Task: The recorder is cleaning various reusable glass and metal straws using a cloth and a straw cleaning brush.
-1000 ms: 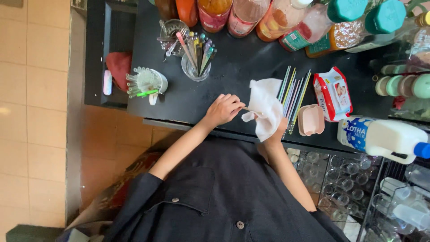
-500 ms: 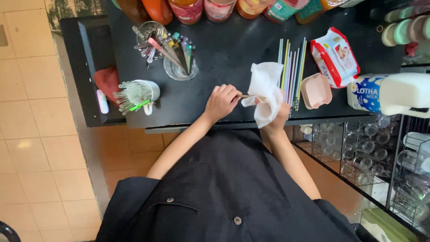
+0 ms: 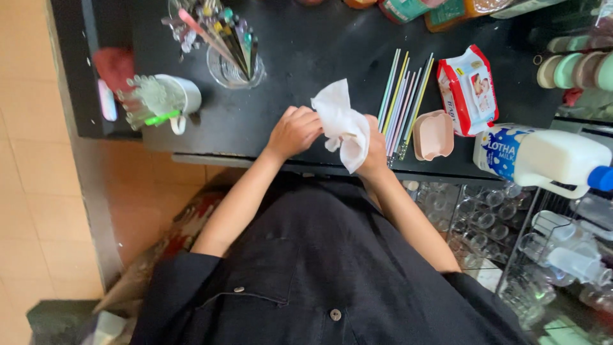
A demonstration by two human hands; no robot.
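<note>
Head view looks down on a soft, crumpled white wipe point(image 3: 343, 124) bunched between both hands over the near edge of a matte black counter point(image 3: 294, 64). Right hand point(image 3: 373, 150) sits mostly under the cloth, fingers wrapped into its folds. Left hand point(image 3: 294, 131) is curled closed against the wipe's left side; whether it pinches something thin I cannot tell. Just right of the wipe lie slim pastel straws point(image 3: 402, 96) in a neat parallel row. Beside them sits a small rounded pink dish point(image 3: 433, 135), then a glossy red-and-white wipes packet point(image 3: 468, 89) and a plastic milk jug point(image 3: 543, 156) on its side. Farther left stands a clear glass of coloured straws point(image 3: 233, 54) and a white mug point(image 3: 179, 96).
</note>
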